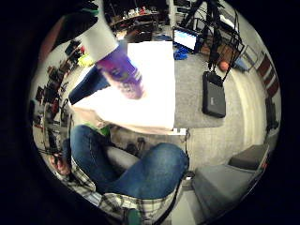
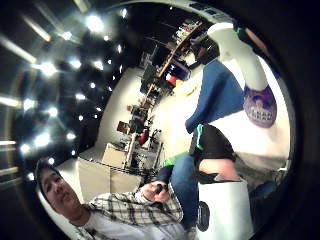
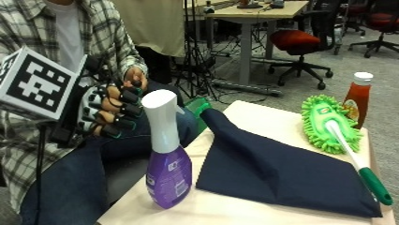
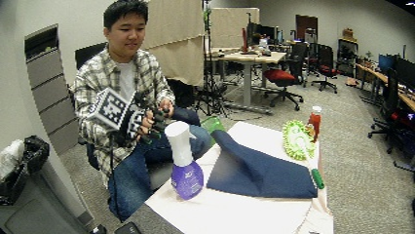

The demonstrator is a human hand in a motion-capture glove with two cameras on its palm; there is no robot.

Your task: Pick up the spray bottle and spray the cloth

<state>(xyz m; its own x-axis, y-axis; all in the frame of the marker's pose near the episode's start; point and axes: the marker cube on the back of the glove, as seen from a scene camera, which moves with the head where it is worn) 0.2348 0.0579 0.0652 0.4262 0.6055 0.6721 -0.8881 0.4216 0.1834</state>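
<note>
Fingers point(image 3: 122, 110) curled, empty, nr spray bottle point(image 3: 167, 154); cloth point(image 3: 274, 168) beside.

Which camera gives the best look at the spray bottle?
The outside view: the spray bottle stands whole and upright on the table, beside the dark blue cloth. The wide outside view shows it smaller. The palm views catch it foreshortened, from its white top.
</note>
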